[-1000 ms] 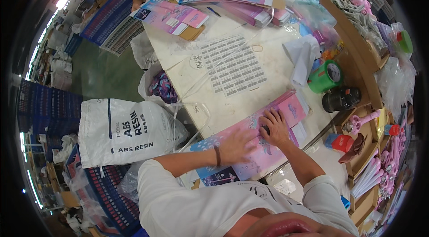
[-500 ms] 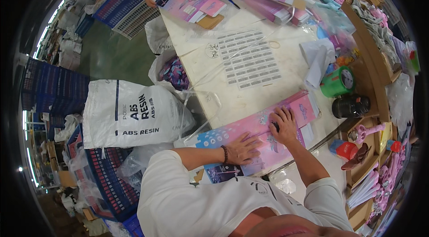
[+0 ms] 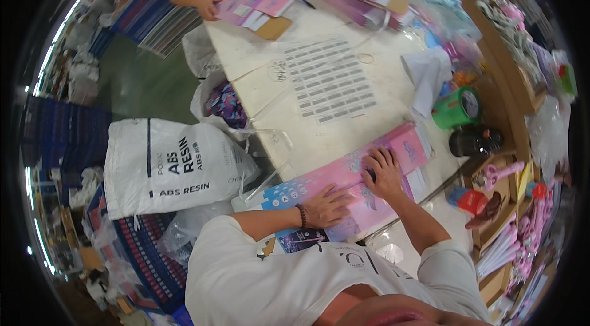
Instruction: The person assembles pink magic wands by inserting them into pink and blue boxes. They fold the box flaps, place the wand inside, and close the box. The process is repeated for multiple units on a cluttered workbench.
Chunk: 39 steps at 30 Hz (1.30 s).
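A pink and blue printed cardboard box blank (image 3: 289, 190) lies flat along the near edge of the table. My left hand (image 3: 327, 206), with a dark bead bracelet at its wrist, rests flat on its middle, fingers spread. Farther right, my right hand (image 3: 383, 173) presses on the same cardboard, fingers apart. A small dark spot shows beside its thumb; I cannot make out what it is. Below my left wrist a dark printed panel (image 3: 301, 240) shows. White flaps stick out at the cardboard's right end.
A label sheet (image 3: 332, 80) lies mid-table. Green tape (image 3: 456, 107), a dark jar (image 3: 476, 141) and crumpled white paper (image 3: 427, 80) stand or lie right. A white sack (image 3: 178, 166) is left. Across the table, a person's hand (image 3: 209, 8) touches another printed box blank (image 3: 246, 5).
The view has shifted slightly, so the table things sit farther left. My hands stay on the cardboard. The other person's hand has moved a little along their box blank.
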Tool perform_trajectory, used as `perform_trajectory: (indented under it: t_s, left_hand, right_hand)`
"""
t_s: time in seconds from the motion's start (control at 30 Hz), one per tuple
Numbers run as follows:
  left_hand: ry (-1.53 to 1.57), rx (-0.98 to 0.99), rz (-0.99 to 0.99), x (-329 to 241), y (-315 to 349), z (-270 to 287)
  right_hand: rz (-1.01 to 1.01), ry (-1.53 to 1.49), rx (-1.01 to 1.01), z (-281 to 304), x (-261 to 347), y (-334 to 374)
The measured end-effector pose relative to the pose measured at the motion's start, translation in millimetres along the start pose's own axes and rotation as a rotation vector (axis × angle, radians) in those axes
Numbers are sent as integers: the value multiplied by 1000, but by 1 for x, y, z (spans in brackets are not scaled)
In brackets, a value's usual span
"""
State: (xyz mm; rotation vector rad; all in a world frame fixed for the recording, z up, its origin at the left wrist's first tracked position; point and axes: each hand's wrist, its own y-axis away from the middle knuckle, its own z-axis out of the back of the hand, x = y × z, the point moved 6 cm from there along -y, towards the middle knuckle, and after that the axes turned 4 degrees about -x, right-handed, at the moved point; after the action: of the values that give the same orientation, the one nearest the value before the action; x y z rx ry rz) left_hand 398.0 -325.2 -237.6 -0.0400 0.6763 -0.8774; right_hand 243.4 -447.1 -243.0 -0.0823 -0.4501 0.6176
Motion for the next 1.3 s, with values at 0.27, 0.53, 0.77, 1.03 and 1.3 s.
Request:
perform_trajectory:
  t_s: [0.27, 0.53, 0.77, 1.03, 1.3]
  left_hand:
    - [-22, -28, -1, -4, -2, 6]
    - [166, -172, 83, 24, -49, 1]
    - [366, -529, 540, 98, -138, 76]
    - [-29, -746, 445, 230, -287, 270]
    - [221, -702, 813, 294, -199, 193]
  right_hand:
    - [-11, 16, 28, 2, -1, 1]
    - [3, 42, 46, 0, -3, 1]
    - [-18, 15, 39, 0, -3, 1]
    - [-22, -9, 32, 1, -1, -2]
    - [-20, -6, 22, -1, -4, -2]
